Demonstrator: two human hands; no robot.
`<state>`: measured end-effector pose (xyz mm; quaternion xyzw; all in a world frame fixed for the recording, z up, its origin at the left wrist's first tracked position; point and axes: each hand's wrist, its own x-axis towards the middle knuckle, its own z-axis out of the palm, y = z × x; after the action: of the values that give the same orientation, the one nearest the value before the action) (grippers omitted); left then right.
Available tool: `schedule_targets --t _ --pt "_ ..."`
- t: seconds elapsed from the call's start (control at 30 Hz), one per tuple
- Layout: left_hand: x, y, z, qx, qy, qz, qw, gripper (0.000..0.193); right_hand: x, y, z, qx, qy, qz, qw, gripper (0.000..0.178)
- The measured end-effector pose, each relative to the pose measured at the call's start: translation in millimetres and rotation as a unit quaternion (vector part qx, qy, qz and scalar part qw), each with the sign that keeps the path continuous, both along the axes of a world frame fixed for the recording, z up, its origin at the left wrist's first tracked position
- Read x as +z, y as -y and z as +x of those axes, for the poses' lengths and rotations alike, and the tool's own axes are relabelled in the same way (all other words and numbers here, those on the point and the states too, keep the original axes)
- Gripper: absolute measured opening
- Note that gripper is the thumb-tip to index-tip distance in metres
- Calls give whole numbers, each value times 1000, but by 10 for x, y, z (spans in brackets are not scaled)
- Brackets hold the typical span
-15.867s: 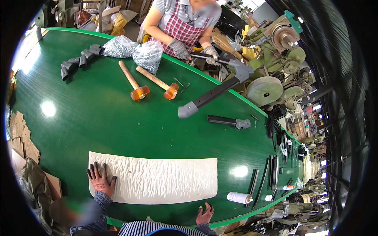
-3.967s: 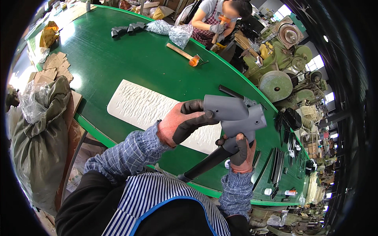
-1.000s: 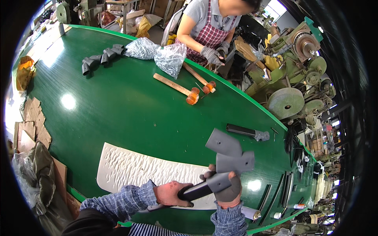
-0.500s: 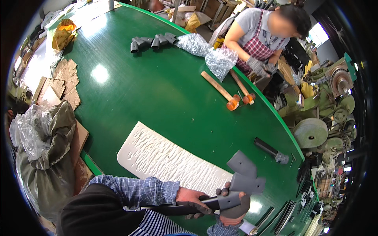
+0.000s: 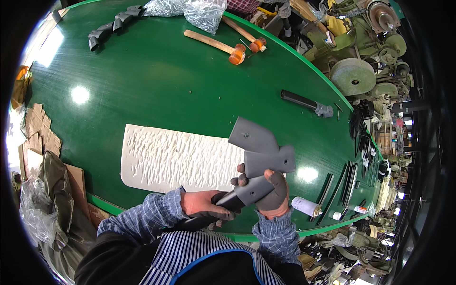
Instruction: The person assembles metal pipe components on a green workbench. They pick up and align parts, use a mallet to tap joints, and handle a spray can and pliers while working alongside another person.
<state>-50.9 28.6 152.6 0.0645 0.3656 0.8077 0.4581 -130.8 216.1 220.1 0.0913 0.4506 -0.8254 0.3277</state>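
Observation:
My left hand (image 5: pixel 205 205), in a dark-palmed work glove with bare-looking back, is closed around a black tube (image 5: pixel 231 201) low in front of me. My right hand (image 5: pixel 274 194), gloved with a grey fingertip coating, grips a dark grey branched tube fitting (image 5: pixel 266 162). The fitting has angled sockets with small round holes, and one socket sits over the end of the black tube. Under and beyond my hands lies a white rippled pad (image 5: pixel 178 156) on the green table (image 5: pixel 156 90).
Two wooden-handled mallets (image 5: pixel 236 54) lie farther off, with another black tube with grey end (image 5: pixel 308 103) to the right. Grey fittings (image 5: pixel 114 26) and bagged hardware (image 5: pixel 205 13) lie at the far edge. A spray can (image 5: pixel 306 206) and black strips (image 5: pixel 349 183) are right. Machinery (image 5: pixel 354 76) stands beyond.
The view has shifted, so the table things appear higher or farther left and the co-worker is mostly out of view. Both hands keep their hold on the tube and fitting.

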Motion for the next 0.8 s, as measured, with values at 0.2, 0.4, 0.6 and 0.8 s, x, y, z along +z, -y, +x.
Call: schedule_targets --t 0.2,0.4,0.6,0.8 --pt "64 -23 -6 -36 49 57 996 39 200 -18 55 10 -44 44 998 65" --pt "-39 -87 -10 -81 33 108 990 47 374 -18 162 -12 -73 109 991 66" --pt "19 -93 32 -101 46 132 985 44 435 -2 272 -28 -92 103 990 67" --pt "308 -114 108 34 -52 -58 996 31 213 -89 269 -112 -81 118 983 86"
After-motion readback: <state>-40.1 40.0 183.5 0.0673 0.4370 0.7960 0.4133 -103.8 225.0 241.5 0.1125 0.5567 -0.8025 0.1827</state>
